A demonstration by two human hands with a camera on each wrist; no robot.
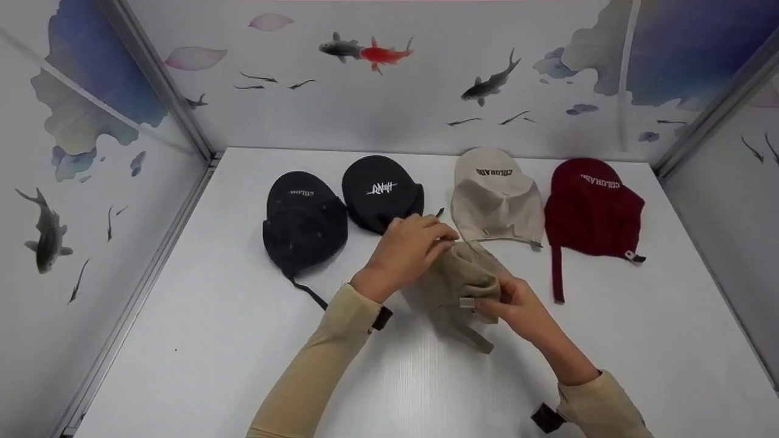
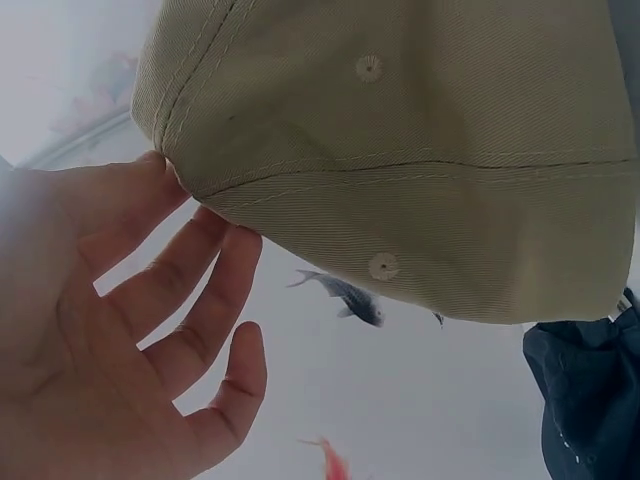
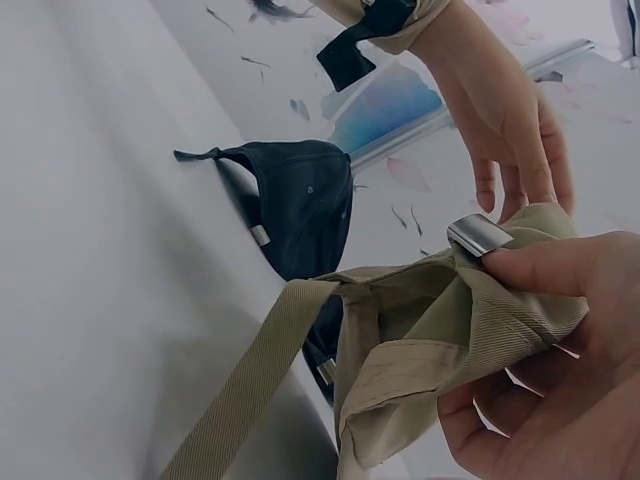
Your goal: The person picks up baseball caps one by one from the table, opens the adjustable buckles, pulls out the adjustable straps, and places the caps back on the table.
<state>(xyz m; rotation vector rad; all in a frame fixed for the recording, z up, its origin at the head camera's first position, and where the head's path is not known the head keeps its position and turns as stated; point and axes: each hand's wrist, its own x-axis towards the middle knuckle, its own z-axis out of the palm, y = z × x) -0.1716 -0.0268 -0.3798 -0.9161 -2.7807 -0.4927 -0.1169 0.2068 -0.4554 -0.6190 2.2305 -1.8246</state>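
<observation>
A khaki baseball cap (image 1: 453, 277) is held above the white table between both hands. My left hand (image 1: 401, 252) pinches the crown's edge between thumb and fingers; in the left wrist view the little finger (image 2: 235, 390) stays clear of the cloth. At the back rim my right hand (image 1: 524, 309) grips the fabric, its thumb beside the metal buckle (image 3: 480, 235). The cap's loose strap (image 3: 250, 385) hangs down, and the opening faces the right wrist camera. Most of the brim is hidden in the head view.
Four caps lie along the back of the table (image 1: 201, 328): a navy one (image 1: 304, 225), a black one (image 1: 377, 188), a cream one (image 1: 496, 201) and a dark red one (image 1: 593, 210). Panels with painted fish (image 1: 490, 85) enclose the table's back and sides.
</observation>
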